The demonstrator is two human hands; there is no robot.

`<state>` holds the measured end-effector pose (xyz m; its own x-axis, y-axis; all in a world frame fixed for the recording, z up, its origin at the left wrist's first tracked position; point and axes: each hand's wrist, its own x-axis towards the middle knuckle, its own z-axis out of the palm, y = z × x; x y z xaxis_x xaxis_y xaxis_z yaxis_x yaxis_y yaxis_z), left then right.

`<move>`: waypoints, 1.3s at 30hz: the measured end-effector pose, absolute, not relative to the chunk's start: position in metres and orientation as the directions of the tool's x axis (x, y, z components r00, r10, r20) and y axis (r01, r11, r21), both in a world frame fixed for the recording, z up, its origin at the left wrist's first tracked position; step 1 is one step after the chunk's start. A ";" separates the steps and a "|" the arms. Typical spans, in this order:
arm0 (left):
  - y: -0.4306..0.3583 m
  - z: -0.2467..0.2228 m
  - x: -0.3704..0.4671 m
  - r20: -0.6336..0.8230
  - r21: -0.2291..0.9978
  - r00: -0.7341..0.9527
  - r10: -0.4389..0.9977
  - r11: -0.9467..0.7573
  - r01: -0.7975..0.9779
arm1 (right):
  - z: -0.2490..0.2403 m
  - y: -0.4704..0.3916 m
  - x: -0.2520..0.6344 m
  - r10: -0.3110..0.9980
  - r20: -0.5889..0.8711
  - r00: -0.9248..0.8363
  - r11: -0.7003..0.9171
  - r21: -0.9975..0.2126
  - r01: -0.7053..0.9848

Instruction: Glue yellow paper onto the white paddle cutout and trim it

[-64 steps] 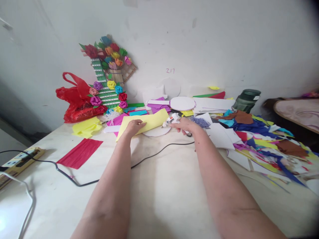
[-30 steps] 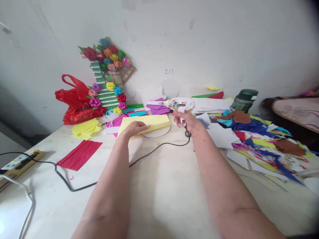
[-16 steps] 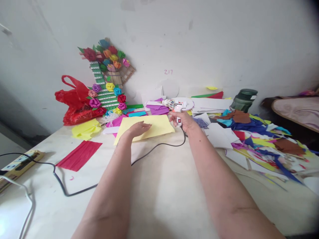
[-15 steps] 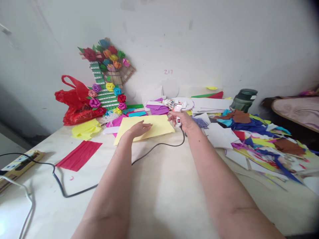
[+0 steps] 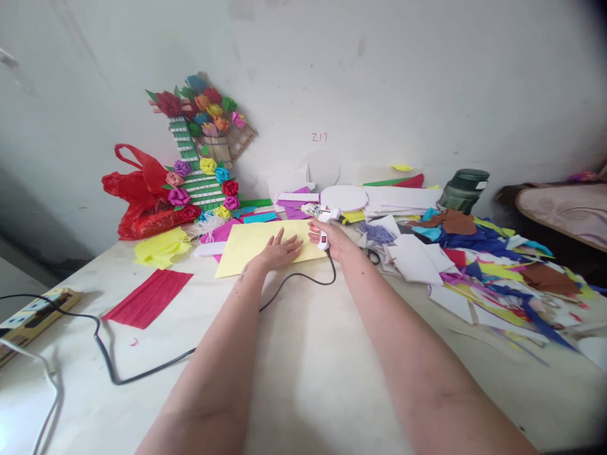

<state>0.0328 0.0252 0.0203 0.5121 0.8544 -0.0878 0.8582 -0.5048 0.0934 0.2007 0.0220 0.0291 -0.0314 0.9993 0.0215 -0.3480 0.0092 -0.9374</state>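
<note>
A white hot glue gun (image 5: pixel 324 222) with a red switch is gripped in my right hand (image 5: pixel 337 241), its nozzle end pointing left above the pale yellow sheet (image 5: pixel 251 243). My left hand (image 5: pixel 281 250) lies with fingers spread on the sheet's right half, holding nothing. From the glue gun's handle a black cord (image 5: pixel 308 278) runs down and left, passing behind my left forearm. Whether the nozzle touches the sheet I cannot tell.
Paper-flower crafts (image 5: pixel 203 151) lean on the wall beside a red plastic bag (image 5: pixel 142 196). At left lie crimson crepe paper (image 5: pixel 149 298) and a power strip (image 5: pixel 38 313). Coloured scraps (image 5: pixel 502 265) and a dark green bottle (image 5: pixel 463 191) stand at right; black-handled scissors (image 5: pixel 373 256) lie nearer.
My right hand has carried the glue gun left and slightly down, over the yellow sheet. My left hand has moved right and flattened onto the sheet, fingers spreading.
</note>
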 end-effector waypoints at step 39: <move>0.055 0.005 0.042 0.111 0.035 0.327 0.939 -0.332 0.943 | 0.014 0.030 0.203 0.970 -0.083 0.228 0.055 -0.841 -0.538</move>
